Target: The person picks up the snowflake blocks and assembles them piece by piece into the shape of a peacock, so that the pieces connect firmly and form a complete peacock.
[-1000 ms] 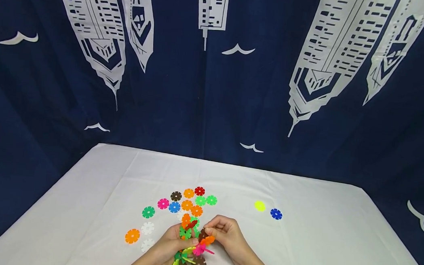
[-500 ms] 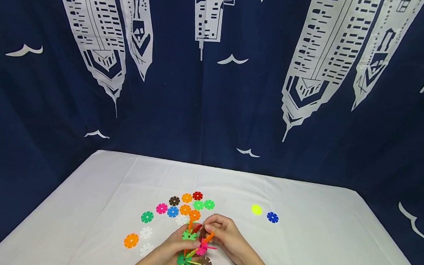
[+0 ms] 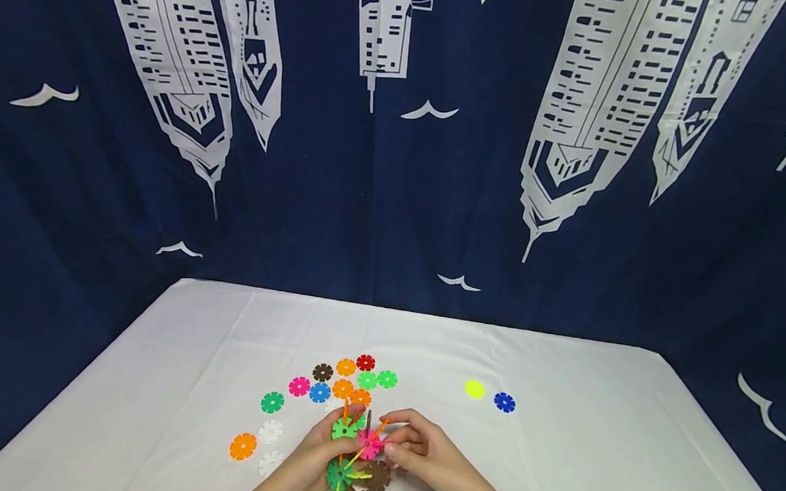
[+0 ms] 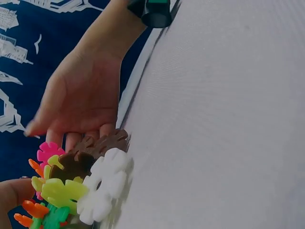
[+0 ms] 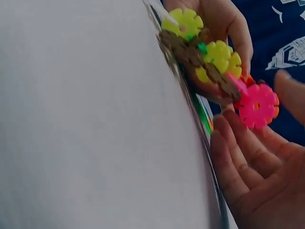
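Note:
My left hand (image 3: 312,458) grips a cluster of interlocking plastic snowflake discs (image 3: 340,476) above the table, with its thumb across the near side. Green, yellow, orange, pink and brown discs are slotted together at angles. A white disc (image 4: 104,183) forms part of the cluster in the left wrist view. My right hand (image 3: 430,458) is at the cluster's right side, beside a pink disc (image 5: 259,106). In the right wrist view its fingers extend under that disc, and the thumb stands apart from it.
Loose snowflake discs in several colours lie beyond and left of the hands, among them a red disc (image 3: 365,362), a light blue disc (image 3: 319,393) and an orange disc (image 3: 242,446). A yellow disc (image 3: 475,389) and a dark blue disc (image 3: 504,402) lie farther right on the white tablecloth (image 3: 577,437).
My right hand has let go of the brown disc on the cluster, and its fingers have spread and shifted slightly right. The left hand has turned the cluster a little.

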`<state>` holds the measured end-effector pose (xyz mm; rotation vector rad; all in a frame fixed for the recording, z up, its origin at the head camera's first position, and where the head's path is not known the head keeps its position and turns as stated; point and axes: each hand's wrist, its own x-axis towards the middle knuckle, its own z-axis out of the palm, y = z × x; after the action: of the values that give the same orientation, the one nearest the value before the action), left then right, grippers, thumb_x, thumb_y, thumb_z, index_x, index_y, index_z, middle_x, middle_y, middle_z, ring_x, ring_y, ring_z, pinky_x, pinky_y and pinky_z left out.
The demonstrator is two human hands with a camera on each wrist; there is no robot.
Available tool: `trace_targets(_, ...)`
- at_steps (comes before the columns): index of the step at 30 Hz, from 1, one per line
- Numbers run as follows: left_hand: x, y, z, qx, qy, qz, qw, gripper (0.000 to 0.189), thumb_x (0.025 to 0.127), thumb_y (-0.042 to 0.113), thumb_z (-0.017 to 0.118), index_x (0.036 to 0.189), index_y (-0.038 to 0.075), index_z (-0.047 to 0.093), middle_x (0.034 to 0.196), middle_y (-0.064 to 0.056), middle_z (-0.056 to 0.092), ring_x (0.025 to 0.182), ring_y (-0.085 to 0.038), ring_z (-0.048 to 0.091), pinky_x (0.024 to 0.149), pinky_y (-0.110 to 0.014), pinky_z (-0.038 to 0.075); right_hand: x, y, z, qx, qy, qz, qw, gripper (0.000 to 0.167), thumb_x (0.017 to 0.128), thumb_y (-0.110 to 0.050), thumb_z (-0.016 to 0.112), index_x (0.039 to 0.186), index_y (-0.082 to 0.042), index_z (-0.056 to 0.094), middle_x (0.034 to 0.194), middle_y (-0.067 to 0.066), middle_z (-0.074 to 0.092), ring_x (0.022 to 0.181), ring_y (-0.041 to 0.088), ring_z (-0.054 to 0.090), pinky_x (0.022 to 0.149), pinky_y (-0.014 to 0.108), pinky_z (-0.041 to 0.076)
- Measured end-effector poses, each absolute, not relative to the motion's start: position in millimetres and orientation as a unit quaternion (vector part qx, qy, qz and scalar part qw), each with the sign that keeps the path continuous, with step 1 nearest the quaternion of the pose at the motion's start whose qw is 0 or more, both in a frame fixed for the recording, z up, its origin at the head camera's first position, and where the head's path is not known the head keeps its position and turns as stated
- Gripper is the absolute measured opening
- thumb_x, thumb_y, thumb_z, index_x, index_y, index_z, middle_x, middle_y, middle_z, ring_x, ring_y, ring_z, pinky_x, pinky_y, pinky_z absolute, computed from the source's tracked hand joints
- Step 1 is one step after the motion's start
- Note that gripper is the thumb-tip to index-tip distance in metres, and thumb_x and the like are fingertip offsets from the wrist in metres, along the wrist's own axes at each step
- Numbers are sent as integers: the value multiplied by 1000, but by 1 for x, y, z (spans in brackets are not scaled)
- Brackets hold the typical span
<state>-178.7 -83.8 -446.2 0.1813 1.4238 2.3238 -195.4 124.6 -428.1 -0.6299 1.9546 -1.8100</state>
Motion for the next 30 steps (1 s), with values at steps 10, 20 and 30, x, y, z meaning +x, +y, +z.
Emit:
trace_targets(10,-175,-86,-440,71,541,808,221,62,99,25,44,140,-13,19,136,-24,38,114,-25,46,97,-41,39,-188,107,-437,-215,719,-646,138,51,86,-10,68,132,-7,45,93,10,53,70,15,58,64,22,49)
trace_targets(20,-170,-105,-429,82,625,731,261,43,96,21,49,121,-14,47,108,-15,62,101,-26,59,87,-40,48,-184,104,-439,-205,684,-685,142,45,85,-3,67,126,1,49,87,8,55,73,13,59,66,20,49)
trace_targets(30,-155,-120,-437,115,616,724,288,37,88,9,64,115,-13,54,92,-14,67,81,-20,65,76,-33,53,-185,106,-437,-211,648,-717,148,43,86,-3,66,124,8,46,93,10,56,83,15,61,73,22,51)
